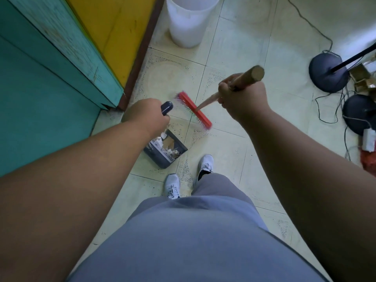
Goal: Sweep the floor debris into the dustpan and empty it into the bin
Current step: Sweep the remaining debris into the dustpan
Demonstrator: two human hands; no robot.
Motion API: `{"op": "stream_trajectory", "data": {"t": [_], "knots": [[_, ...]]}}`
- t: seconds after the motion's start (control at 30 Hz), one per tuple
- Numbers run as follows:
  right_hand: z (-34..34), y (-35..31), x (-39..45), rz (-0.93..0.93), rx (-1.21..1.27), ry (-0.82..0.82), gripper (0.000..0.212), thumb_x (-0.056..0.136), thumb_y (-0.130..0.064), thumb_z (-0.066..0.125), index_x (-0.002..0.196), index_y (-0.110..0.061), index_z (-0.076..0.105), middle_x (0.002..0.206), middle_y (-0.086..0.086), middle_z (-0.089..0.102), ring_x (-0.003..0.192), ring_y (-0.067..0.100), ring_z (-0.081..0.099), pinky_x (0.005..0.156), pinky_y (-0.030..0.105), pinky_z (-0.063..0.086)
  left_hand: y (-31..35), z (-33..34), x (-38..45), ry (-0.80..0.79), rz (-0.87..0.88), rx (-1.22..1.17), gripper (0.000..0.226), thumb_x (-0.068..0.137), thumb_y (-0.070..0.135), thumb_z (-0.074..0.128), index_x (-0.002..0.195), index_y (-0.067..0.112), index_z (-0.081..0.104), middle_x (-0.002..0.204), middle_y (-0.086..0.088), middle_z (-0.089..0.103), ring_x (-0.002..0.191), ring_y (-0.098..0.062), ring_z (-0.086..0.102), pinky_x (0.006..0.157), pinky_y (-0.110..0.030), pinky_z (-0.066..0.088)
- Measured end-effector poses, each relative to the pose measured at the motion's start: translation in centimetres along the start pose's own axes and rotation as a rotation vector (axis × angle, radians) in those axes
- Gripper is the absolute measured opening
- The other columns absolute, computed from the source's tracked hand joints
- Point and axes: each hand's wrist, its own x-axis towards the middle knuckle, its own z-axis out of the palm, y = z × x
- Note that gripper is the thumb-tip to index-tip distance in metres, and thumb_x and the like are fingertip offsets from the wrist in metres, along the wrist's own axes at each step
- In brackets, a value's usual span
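1. Leftmost, a teal door (pixel 40 94) and a yellow panel (pixel 114 27) with a brown edge run along the left side of the tiled floor (pixel 234 151).
2. The left hand (pixel 147 117) is curled around the dark handle (pixel 166 107) of the dustpan (pixel 165 150), gripping it; the handle's rounded end sticks out past the knuckles.
3. The dustpan sits below that hand, near the door's lower corner, and white scraps of debris (pixel 169 149) lie inside it.
4. Two white shoes (pixel 173 186) stand on the floor just below the dustpan, above grey trousers (pixel 193 237).
5. A white bin (pixel 190 19) stands at the top edge of the floor, beside the brown edge, well apart from the dustpan.
6. The red broom head (pixel 194 110) lies slanted near the floor, just right of the dustpan handle; whether its bristles touch the tiles is unclear.
7. The right hand (pixel 242 96) is clamped around the wooden broomstick (pixel 250 76), whose cut end pokes up past the fingers.
8. At the far right edge stand two dark round stand bases (pixel 325 76) among loose cables (pixel 333 110).
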Motion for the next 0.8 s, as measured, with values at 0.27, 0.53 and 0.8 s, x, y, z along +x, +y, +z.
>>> {"op": "stream_trajectory", "data": {"t": [0.27,0.53,0.8], "knots": [[3.7,2.0,-1.7,0.052,0.042,-0.064,0.024,0.076,-0.02,0.049,0.075,0.001,0.061,0.079,0.025,0.067,0.061,0.024,0.057,0.062,0.038,0.054,-1.2,0.1,-0.4,0.016,0.0,-0.009,0.015,0.089,0.03,0.056,0.088,0.015,0.055,0.07,-0.006,0.052,0.066,-0.024,0.052,0.057,-0.034,0.037],[2.7,-0.9,-3.9,0.129,0.243,-0.087,0.02,0.08,-0.006,0.05,0.084,0.012,0.058,0.068,0.018,0.071,0.077,0.048,0.067,0.068,0.066,0.053,-1.1,0.1,-0.9,0.024,-0.001,-0.007,0.018,0.09,0.031,0.058,0.088,0.013,0.057,0.068,-0.006,0.051,0.067,-0.026,0.053,0.059,-0.034,0.037],[-0.8,-0.4,-4.5,0.072,0.238,-0.014,0.011,0.081,-0.011,0.056,0.078,-0.008,0.066,0.075,0.017,0.071,0.077,0.039,0.071,0.066,0.06,0.056,-1.3,-0.1,-3.5,0.032,0.0,-0.031,0.015,0.09,0.027,0.056,0.082,0.016,0.051,0.068,-0.006,0.051,0.064,-0.025,0.051,0.06,-0.033,0.04]]}}
